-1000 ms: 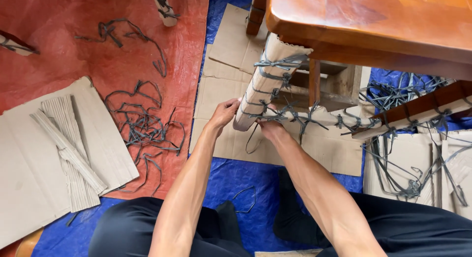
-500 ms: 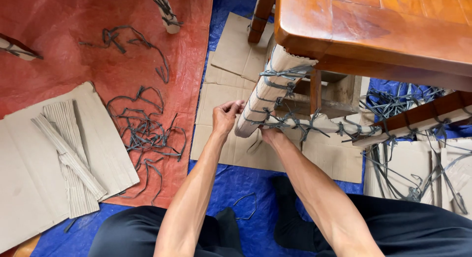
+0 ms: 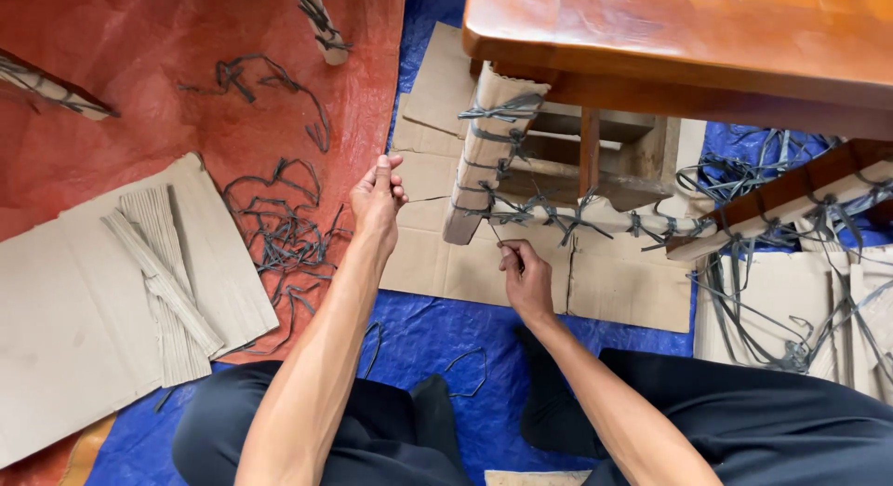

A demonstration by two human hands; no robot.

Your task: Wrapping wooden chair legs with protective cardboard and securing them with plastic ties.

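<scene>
Floor: blue tarp (image 3: 437, 332) beneath fingers (image 3: 386, 174); red tarp (image 3: 186, 105) leftward, bearing grey cord scraps (image 3: 284, 230), flat cardboard (image 3: 56, 300).

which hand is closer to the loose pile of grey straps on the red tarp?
Left. The left hand is raised just right of the grey strap pile, pinching a strap end. The right hand is farther right, below the cardboard-wrapped table leg, over flat cardboard.

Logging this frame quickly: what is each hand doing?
Left hand: pinched shut on grey strap end.
Right hand: pinched shut on the strap's other end.
</scene>
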